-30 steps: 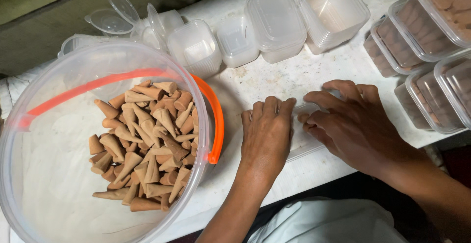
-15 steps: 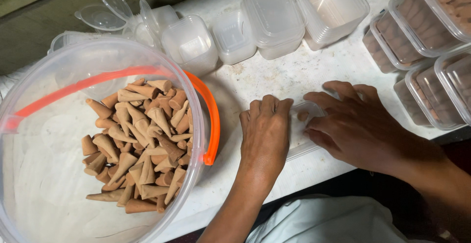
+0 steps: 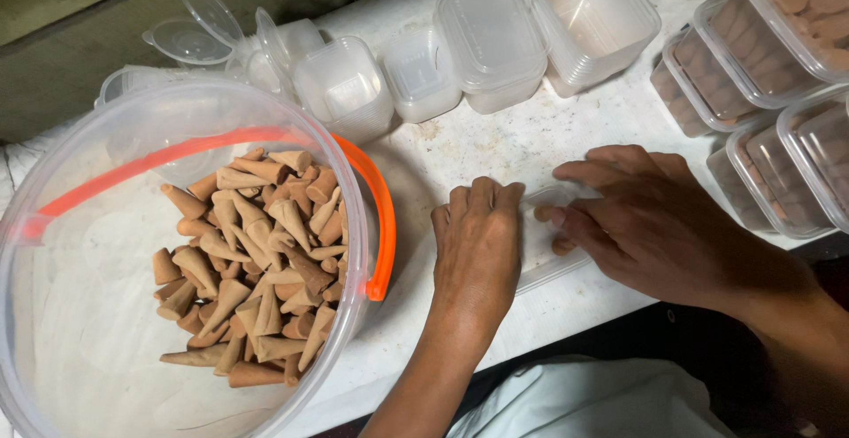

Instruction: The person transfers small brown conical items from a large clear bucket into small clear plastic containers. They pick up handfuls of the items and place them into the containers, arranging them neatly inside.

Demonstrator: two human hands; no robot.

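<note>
1. Small clear plastic box (image 3: 553,252): lies flat on the white table (image 3: 531,137) at the near edge, between the two hands. It looks light, thin-walled and slick, likely to skate or flex under pressure; best held by its rim or corners.
2. Left hand (image 3: 478,248): palm down, fingers together, pressed flat on the left end of the box. Nothing is pinched.
3. Right hand (image 3: 654,226): fingers curled over the right end of the box, tips touching it. Whether they grip a cone underneath I cannot tell.
4. Brown cones (image 3: 252,261): heaped loose in the large clear bucket (image 3: 62,349) with the orange handle (image 3: 385,226), at the left. They look dry, light and brittle at the tips; take them by the thick base.
5. Empty boxes (image 3: 495,40): a row at the far side, apart from the hands.
6. Filled boxes (image 3: 761,57): stacked at the right, partly cut off by the frame.
7. Hidden: the contents of the box, under both hands; perhaps one or two cones show at the right fingertips.
</note>
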